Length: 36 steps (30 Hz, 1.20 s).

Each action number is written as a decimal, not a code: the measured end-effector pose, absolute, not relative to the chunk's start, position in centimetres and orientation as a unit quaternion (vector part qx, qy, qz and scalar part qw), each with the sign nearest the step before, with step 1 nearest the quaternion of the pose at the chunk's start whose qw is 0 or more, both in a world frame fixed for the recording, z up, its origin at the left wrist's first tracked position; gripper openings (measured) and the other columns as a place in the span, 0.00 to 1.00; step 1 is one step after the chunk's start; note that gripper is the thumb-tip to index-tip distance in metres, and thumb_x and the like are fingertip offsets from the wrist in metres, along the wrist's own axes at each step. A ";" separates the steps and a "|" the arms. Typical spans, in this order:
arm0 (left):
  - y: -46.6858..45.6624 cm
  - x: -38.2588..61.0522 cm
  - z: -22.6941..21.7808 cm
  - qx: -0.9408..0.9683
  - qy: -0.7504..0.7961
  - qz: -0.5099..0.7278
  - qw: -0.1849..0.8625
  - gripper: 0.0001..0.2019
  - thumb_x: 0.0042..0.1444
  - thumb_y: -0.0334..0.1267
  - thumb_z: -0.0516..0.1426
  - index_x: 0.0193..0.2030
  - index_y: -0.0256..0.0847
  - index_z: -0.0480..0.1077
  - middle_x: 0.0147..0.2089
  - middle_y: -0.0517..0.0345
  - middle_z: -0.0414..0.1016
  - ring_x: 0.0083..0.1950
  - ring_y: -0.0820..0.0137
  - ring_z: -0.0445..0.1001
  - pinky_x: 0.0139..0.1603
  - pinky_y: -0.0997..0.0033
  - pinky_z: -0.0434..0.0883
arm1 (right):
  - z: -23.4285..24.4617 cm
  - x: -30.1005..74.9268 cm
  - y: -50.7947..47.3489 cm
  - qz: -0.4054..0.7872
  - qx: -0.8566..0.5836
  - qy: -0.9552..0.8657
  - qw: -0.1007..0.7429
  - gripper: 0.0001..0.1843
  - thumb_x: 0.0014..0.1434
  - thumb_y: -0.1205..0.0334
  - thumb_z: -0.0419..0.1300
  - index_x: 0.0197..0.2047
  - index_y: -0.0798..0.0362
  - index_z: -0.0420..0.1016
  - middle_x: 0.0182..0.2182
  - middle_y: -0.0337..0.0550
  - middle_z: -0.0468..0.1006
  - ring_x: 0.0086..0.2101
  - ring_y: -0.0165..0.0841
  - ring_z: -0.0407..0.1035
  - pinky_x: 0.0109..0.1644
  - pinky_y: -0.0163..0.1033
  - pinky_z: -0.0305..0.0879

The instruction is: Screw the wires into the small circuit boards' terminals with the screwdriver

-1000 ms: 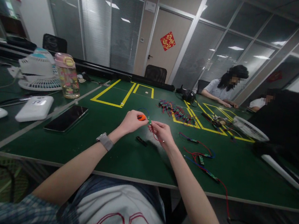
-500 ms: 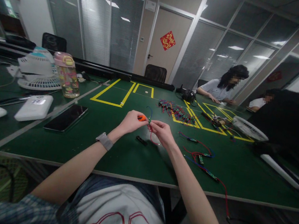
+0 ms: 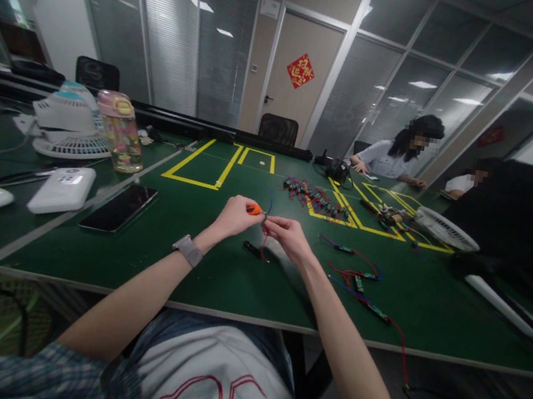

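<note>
My left hand [image 3: 237, 217] is closed around a small orange tool [image 3: 254, 210]; its kind is hidden by the fingers. Pinched between the fingertips of my right hand [image 3: 291, 236] is a small green circuit board [image 3: 265, 217], mostly covered. Its blue wire [image 3: 271, 199] sticks up, while a red wire [image 3: 264, 250] hangs below. Both hands meet at the board, just above the green table [image 3: 213, 279]. Under them lies a short black part [image 3: 252, 249]. Several wired circuit boards [image 3: 358, 284] rest to the right of my right hand.
A pile of wired boards [image 3: 317, 201] lies farther back, beside yellow tape outlines [image 3: 191, 181]. To the left are a phone [image 3: 118, 208], a white box [image 3: 63, 189], a bottle [image 3: 119, 136] and a fan [image 3: 69, 121]. A co-worker [image 3: 387, 154] sits at the far right.
The board in my fingers has turned, now showing less of its face. Its red wire has swung left and its blue wire stands straighter. The co-worker's hands have shifted.
</note>
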<state>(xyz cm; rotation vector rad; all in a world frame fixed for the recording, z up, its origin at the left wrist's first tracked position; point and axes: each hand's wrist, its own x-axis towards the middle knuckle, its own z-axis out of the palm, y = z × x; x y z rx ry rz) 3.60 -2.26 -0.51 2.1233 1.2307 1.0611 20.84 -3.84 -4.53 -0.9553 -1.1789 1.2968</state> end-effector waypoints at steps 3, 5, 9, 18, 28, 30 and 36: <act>-2.3 3.7 -0.6 0.771 0.452 0.391 0.221 0.10 0.48 0.39 0.59 0.26 0.33 0.77 0.23 0.58 0.72 0.26 0.73 0.65 0.29 0.74 0.57 | -4.6 20.7 -3.9 0.530 -0.408 -0.515 0.536 0.18 0.37 0.57 0.76 0.31 0.58 0.84 0.24 0.42 0.80 0.26 0.28 0.70 0.36 0.35 0.66; -2.3 3.7 -0.6 0.772 0.449 0.394 0.220 0.10 0.47 0.39 0.59 0.26 0.33 0.77 0.23 0.59 0.73 0.27 0.73 0.66 0.29 0.74 0.58 | -4.6 20.6 -3.9 0.520 -0.410 -0.518 0.542 0.18 0.37 0.56 0.76 0.31 0.58 0.83 0.24 0.42 0.80 0.26 0.28 0.70 0.35 0.35 0.66; -2.1 3.6 -0.6 0.773 0.445 0.395 0.220 0.09 0.47 0.38 0.59 0.28 0.33 0.78 0.25 0.57 0.75 0.28 0.72 0.68 0.31 0.74 0.60 | -4.3 21.1 -3.7 0.522 -0.407 -0.469 0.585 0.19 0.35 0.57 0.77 0.31 0.58 0.82 0.24 0.42 0.80 0.26 0.28 0.70 0.34 0.35 0.67; -1.5 3.0 -0.8 0.767 0.429 0.388 0.278 0.12 0.50 0.42 0.59 0.32 0.35 0.80 0.31 0.54 0.80 0.33 0.68 0.74 0.36 0.72 0.65 | -3.7 22.0 -3.6 0.540 -0.371 -0.407 0.636 0.17 0.38 0.60 0.77 0.32 0.58 0.82 0.28 0.43 0.80 0.28 0.27 0.71 0.37 0.34 0.70; -1.4 2.8 -0.5 0.781 0.411 0.378 0.279 0.11 0.52 0.40 0.59 0.34 0.35 0.80 0.35 0.52 0.82 0.36 0.66 0.77 0.38 0.71 0.68 | -3.9 22.2 -3.4 0.511 -0.406 -0.442 0.616 0.19 0.41 0.55 0.75 0.35 0.57 0.81 0.30 0.46 0.80 0.30 0.31 0.73 0.39 0.38 0.71; -1.4 2.7 -0.5 0.783 0.418 0.376 0.267 0.10 0.51 0.38 0.60 0.33 0.35 0.80 0.34 0.52 0.82 0.36 0.66 0.77 0.38 0.72 0.68 | -3.9 22.2 -3.5 0.508 -0.413 -0.450 0.607 0.20 0.40 0.55 0.75 0.35 0.57 0.82 0.30 0.46 0.80 0.30 0.31 0.73 0.39 0.37 0.70; -1.6 2.2 -0.2 0.792 0.491 0.321 0.170 0.07 0.48 0.38 0.62 0.31 0.38 0.80 0.31 0.53 0.81 0.32 0.67 0.75 0.34 0.71 0.66 | -3.7 22.4 -4.4 0.460 -0.469 -0.552 0.513 0.19 0.39 0.59 0.74 0.35 0.59 0.83 0.25 0.43 0.81 0.25 0.28 0.70 0.33 0.34 0.66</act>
